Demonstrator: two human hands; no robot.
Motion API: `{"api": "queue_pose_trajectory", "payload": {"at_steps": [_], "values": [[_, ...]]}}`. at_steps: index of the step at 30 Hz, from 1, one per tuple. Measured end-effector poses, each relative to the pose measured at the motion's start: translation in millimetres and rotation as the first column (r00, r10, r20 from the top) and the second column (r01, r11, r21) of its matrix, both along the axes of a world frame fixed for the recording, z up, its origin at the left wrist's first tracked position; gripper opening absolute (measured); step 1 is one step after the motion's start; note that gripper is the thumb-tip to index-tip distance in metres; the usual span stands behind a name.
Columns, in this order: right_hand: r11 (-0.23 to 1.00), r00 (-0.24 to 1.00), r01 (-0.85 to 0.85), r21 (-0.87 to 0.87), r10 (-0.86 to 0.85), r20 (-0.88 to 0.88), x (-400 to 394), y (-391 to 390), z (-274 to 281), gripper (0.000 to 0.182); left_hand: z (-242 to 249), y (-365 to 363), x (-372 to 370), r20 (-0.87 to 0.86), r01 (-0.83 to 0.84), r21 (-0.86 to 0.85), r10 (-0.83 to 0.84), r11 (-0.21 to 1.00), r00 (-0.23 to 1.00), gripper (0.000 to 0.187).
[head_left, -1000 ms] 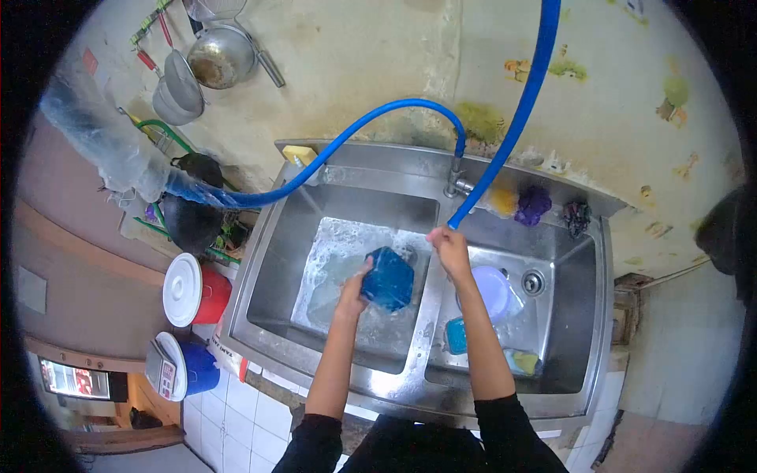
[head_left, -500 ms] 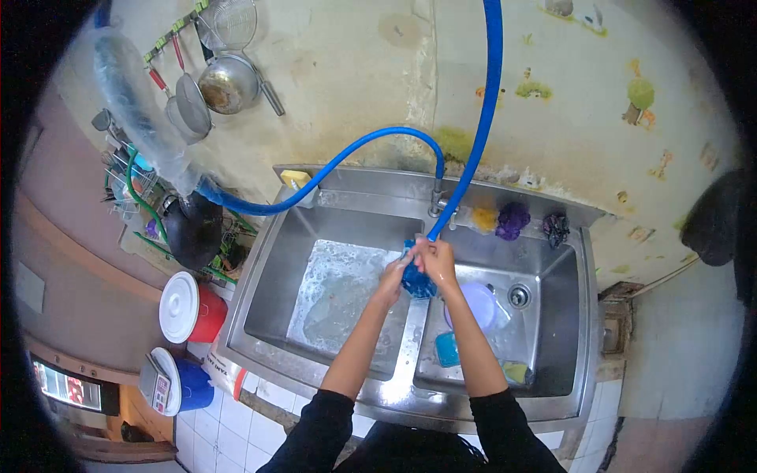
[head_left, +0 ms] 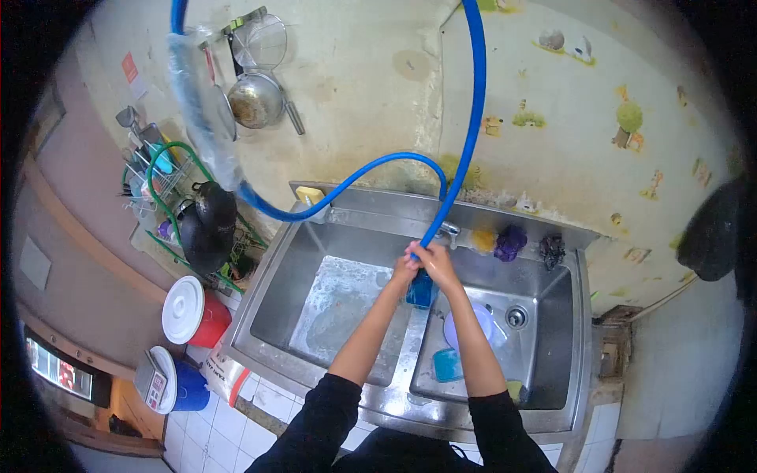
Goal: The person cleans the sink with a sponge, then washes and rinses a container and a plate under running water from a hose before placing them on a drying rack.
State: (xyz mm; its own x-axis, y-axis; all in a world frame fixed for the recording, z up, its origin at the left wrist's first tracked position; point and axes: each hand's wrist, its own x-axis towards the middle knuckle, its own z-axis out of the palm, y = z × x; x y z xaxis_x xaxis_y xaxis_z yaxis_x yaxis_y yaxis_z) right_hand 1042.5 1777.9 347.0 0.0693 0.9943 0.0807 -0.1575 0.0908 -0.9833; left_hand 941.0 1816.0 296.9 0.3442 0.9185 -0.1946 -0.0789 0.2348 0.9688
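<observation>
A thick blue hose (head_left: 476, 94) comes down from the top of the view to my hands. My right hand (head_left: 435, 263) is closed about its lower end, above the divider between two sink basins. Against it presses my left hand (head_left: 404, 270), its fingers curled at the same spot on the hose. Just below the hands, a dark blue object (head_left: 420, 292) rests on the divider, partly hidden by them. Cloudy, foamy water (head_left: 335, 303) covers the floor of the left basin. In the right basin lie a lilac bowl (head_left: 482, 319) and a turquoise container (head_left: 448, 365), beside my right forearm.
A metal tap (head_left: 449, 229) stands behind the divider. Purple (head_left: 511, 243) and black scrubbers (head_left: 551, 251) sit on the back ledge, with a yellow sponge (head_left: 309, 195) at its left. Left of the sink stand a red bucket (head_left: 211, 317), a blue bucket (head_left: 192, 388) and dark pans (head_left: 209, 229).
My hands have closed together at the hose end, the left fingers now against the right. More of the dark blue object shows below them. The whole view has shifted somewhat.
</observation>
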Motion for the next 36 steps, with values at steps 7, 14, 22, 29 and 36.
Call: {"api": "queue_pose_trajectory", "payload": {"at_steps": [7,14,22,29,36], "values": [[0.997,0.992,-0.083,0.003,0.083,0.096,-18.0,-15.9,28.9,0.024,-9.5,11.5,-27.4,-0.247,0.132,0.073,-0.110,0.989,0.963,0.035],[0.906,0.908,-0.416,-0.078,0.419,0.024,-46.3,-41.6,53.6,0.030,-48.4,33.7,-76.8,0.232,0.357,0.111,-0.373,0.928,0.898,0.039],[0.827,0.835,-0.549,-0.121,0.550,-0.024,-78.8,-74.5,65.9,0.030,-63.4,10.2,-106.1,0.036,0.307,0.092,-0.311,0.947,0.950,0.034],[0.737,0.755,-0.653,-0.174,0.653,-0.066,-79.7,-81.9,75.1,0.027,-58.3,-1.7,-113.0,-0.149,0.230,0.218,-0.201,0.948,0.968,0.032],[0.884,0.893,-0.435,-0.174,0.448,0.042,-66.5,-38.4,38.2,0.027,-67.8,8.5,-97.9,-0.262,0.078,0.651,0.127,0.755,0.957,0.030]]}}
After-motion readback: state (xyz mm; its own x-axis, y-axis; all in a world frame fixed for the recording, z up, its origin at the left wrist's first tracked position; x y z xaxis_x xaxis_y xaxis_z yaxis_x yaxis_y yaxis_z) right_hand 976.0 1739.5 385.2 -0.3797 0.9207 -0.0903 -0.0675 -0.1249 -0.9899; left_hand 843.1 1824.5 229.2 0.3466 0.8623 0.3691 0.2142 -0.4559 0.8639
